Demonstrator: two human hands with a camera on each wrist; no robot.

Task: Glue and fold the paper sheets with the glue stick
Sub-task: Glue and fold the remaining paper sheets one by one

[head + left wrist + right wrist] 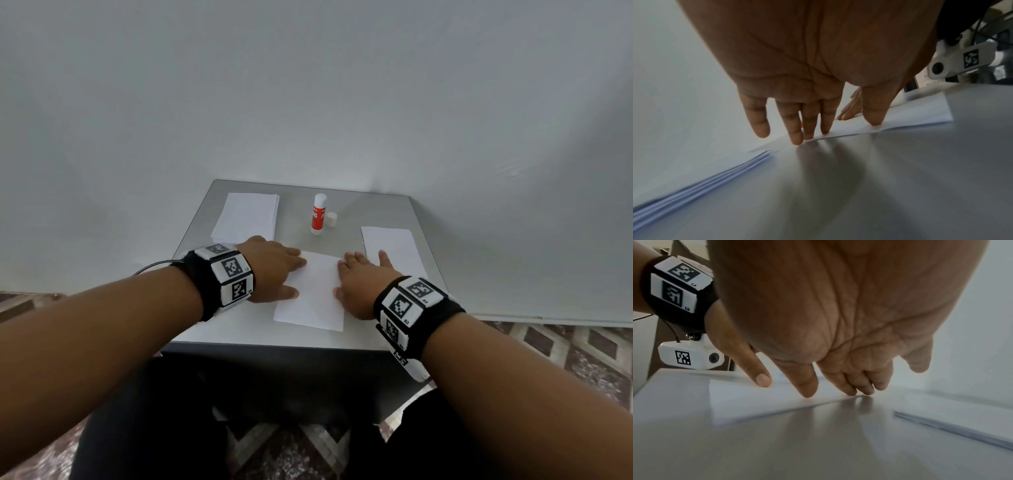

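Observation:
A white paper sheet (pixel 313 291) lies in the middle of the grey table (pixel 376 209), looking folded into a narrow rectangle. My left hand (pixel 274 270) rests flat on its left edge, with straight fingers (pixel 826 120) and thumb pressing the paper (pixel 910 113). My right hand (pixel 359 277) lies flat on the right edge, its fingertips (pixel 807 386) touching the sheet (pixel 756 400). Behind the sheet the red-and-white glue stick (pixel 318 214) stands upright and uncapped, with its white cap (pixel 331 219) beside it.
A stack of white sheets (pixel 246 216) lies at the back left of the table, also seen as layered edges (pixel 705 178). Another small pile of paper (pixel 392 250) lies at the right (pixel 962 418). A plain wall rises behind the table; patterned floor surrounds it.

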